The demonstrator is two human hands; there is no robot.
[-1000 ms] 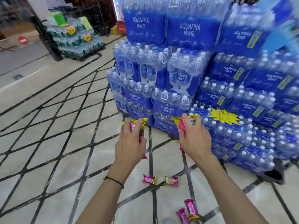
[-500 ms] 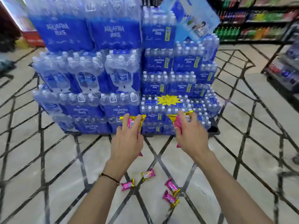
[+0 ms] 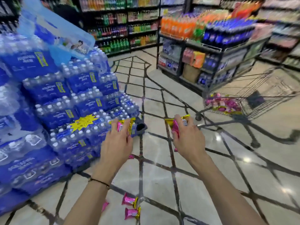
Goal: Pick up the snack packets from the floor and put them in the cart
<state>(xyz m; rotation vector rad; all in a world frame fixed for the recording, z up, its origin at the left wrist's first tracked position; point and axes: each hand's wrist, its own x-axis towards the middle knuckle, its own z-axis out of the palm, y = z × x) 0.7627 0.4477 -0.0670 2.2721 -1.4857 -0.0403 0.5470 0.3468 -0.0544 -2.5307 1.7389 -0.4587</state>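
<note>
Snack packets point(image 3: 123, 125) are shown gripped in the left hand point(image 3: 117, 143) and in the right hand point(image 3: 188, 140), well apart from the cart point(image 3: 267, 95); loose packets point(image 3: 129, 201) lie on the floor point(image 3: 162, 176) beneath the forearms. If released early, packets could fall short of the cart's rim.

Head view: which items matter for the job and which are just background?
Job: left hand gripping snack packets; right hand gripping a second bunch; loose packets on the floor; cart, packets already inside.
Background: water bottle packs; yellow star tag; drink shelves.
</note>
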